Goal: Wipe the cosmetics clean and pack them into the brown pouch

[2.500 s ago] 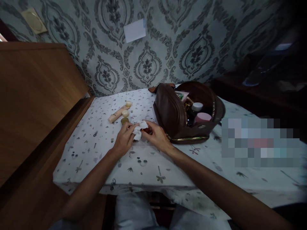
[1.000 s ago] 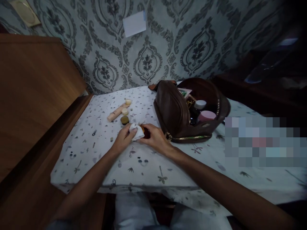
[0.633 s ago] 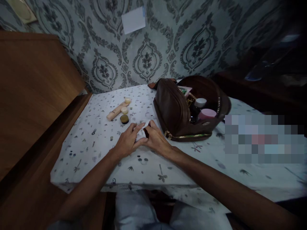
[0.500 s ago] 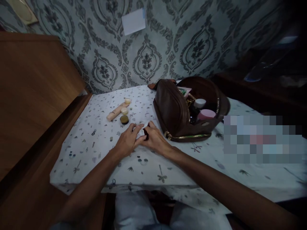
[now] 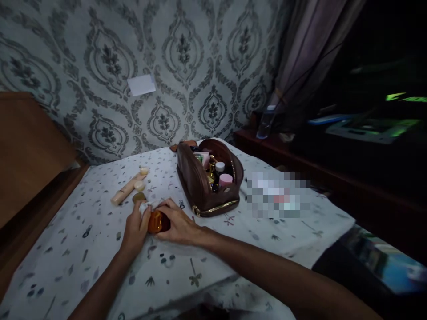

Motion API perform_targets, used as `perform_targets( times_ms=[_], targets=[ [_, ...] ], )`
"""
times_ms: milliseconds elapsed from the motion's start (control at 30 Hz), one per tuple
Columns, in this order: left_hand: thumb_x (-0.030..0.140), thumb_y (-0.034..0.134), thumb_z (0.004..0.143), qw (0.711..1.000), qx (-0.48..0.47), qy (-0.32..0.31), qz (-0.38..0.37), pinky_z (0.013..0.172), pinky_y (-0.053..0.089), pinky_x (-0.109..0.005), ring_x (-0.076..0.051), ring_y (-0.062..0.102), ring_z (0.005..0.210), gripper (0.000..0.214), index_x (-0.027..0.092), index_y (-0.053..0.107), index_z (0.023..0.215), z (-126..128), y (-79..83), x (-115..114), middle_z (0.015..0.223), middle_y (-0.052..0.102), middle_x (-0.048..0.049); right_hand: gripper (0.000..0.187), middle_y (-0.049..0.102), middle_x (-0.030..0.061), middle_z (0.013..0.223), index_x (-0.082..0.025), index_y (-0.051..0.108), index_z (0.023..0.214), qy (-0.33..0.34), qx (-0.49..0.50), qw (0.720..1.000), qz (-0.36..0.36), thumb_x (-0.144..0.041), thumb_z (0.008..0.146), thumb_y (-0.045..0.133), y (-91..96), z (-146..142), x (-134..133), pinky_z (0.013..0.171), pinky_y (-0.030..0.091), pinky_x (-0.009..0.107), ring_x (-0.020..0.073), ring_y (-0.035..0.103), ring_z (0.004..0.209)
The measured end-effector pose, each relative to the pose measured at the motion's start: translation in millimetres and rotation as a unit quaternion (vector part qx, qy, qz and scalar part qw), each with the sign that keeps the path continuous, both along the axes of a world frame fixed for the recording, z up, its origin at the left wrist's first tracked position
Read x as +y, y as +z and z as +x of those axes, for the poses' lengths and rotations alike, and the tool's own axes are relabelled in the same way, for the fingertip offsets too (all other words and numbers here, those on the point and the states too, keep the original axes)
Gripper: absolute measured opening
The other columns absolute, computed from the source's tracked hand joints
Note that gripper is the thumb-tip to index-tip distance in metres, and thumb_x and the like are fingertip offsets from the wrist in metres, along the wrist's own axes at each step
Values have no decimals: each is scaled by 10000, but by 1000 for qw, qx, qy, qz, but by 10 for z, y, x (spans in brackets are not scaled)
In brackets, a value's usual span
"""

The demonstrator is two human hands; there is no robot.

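Observation:
An amber, glossy, rounded container [image 5: 155, 222] is between my hands, low over the table. My right hand [image 5: 180, 226] is closed around its right side. My left hand [image 5: 135, 226] is closed on a crumpled white cloth or tissue [image 5: 144, 206], pressed against the container's left and upper side. Part of the container is hidden by my fingers. Just beyond my left hand lie a small jar with an olive lid [image 5: 138, 196], a cream-coloured small jar [image 5: 139, 186], a beige tube [image 5: 125, 191] and another small cream-coloured jar [image 5: 144, 170].
A brown cosmetic bag [image 5: 190, 178] stands unzipped to the right, holding a pink-lidded jar [image 5: 226, 179], a white-capped bottle [image 5: 219, 166] and other items. A blurred-out patch [image 5: 276, 195] lies beside it. A clear plastic bottle [image 5: 265, 123] stands at the back right. Wooden furniture [image 5: 30, 151] borders the left.
My view has swung to the right. The amber container now shows between my hands, where before mostly the white cloth and a dark part were visible. The bag and small jars stay put.

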State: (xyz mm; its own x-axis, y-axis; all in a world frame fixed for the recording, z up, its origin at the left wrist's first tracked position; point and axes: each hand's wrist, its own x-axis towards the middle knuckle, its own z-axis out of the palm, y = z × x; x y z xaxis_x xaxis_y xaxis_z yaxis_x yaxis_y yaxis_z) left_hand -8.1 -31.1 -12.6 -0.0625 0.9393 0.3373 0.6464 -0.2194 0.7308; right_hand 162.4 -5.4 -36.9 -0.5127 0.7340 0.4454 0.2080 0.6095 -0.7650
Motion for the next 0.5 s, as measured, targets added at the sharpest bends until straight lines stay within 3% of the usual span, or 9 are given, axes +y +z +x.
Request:
perform_targets(
  times_ms=[100,267,400,500],
  targets=[
    [482,485,927,1000,-9,14,14,711,539,-335,-233,687,777,315,216,539,1087,-65,-50,60,880,708,-19,486,563,39,1113,-214,651,1101,-14,43,999,24,-242,663,859,75,2,-34,1006,532,343,205,603,1106],
    [435,519,837,999,-5,-39,16,625,532,-320,-213,660,689,339,209,562,1084,-188,-179,147,836,714,-8,484,619,31,1050,-222,641,1116,-30,78,995,63,-272,676,838,379,138,-130,898,554,312,195,625,1000],
    [492,506,840,999,9,-41,17,565,494,-316,-207,612,618,351,207,589,1028,-184,-196,170,693,658,15,522,651,46,1092,-217,633,1178,-16,74,992,99,-342,713,835,659,395,-188,932,539,325,203,639,1025],
    [531,510,855,999,12,-34,13,574,503,-327,-209,607,613,377,203,617,1007,-138,-160,156,691,663,5,554,671,56,1137,-219,614,1238,-5,54,992,112,-382,752,826,730,526,-196,992,511,345,208,641,1093]
  ],
)
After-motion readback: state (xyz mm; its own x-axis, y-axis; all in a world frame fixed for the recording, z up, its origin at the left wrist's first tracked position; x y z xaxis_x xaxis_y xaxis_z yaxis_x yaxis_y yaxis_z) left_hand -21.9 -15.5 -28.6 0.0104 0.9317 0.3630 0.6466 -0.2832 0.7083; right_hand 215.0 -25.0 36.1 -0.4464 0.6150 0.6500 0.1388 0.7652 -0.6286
